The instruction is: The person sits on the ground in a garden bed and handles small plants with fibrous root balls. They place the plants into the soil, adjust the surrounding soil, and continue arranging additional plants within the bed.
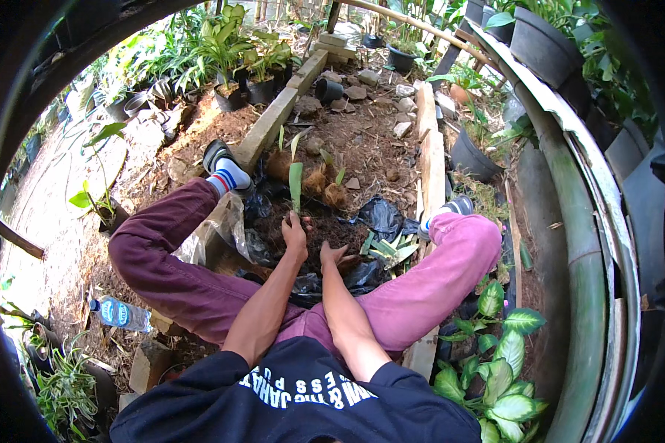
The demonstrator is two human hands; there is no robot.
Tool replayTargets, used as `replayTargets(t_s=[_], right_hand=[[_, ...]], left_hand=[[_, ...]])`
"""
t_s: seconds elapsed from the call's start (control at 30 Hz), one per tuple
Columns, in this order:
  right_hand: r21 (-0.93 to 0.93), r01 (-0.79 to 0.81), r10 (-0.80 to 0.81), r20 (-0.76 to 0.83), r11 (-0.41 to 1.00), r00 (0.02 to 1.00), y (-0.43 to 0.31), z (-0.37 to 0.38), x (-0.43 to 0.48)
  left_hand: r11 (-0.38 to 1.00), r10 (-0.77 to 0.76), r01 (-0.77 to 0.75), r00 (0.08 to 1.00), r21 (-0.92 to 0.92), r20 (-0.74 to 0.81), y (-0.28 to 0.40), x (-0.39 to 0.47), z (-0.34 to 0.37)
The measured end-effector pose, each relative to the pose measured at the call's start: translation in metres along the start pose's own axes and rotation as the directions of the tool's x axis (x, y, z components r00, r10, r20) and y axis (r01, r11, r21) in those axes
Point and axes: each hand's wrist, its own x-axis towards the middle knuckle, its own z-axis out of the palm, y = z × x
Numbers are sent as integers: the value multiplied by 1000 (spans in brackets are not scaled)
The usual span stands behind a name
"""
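Between the thighs, my left hand (pixel 295 235) pinches the base of an upright green leaf cutting (pixel 295 185). Close beside it on the right, my right hand (pixel 332 256) touches dark, fibrous potting material (pixel 338 235), its fingers apart and partly hidden against it. The material lies over black plastic sheeting (pixel 379 216). Cut leaf pieces (pixel 390 250) lie in a small heap right of my right hand. Beyond the leaf stand a few coir-wrapped cuttings (pixel 315 181) with short leaf tips.
Concrete edging (pixel 271 122) runs on the left, a pale edging beam (pixel 432 160) on the right. An empty black pot (pixel 328 90) lies among stones. A water bottle (pixel 123 314) rests at lower left. A thick bamboo pole (pixel 582 249) curves along the right, near a leafy plant (pixel 499 382).
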Motion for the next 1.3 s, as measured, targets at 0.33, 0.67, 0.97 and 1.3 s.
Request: replayTargets(t_s=[0.33,0.67,0.97,1.3], right_hand=[[-72,3,4,84,997,996,20,12,8],[-96,95,-92,33,991,995,19,14,0],[48,-25,19,103,999,994,36,37,18],[414,-194,86,266,889,960,26,23,7]], left_hand=[[999,-1,2,1000,-46,11,-3,-1,1],[997,-69,72,975,-5,213,-3,-8,4],[1000,13,-13,989,-4,148,-12,5,3],[997,-82,77,978,32,193,13,-22,17]])
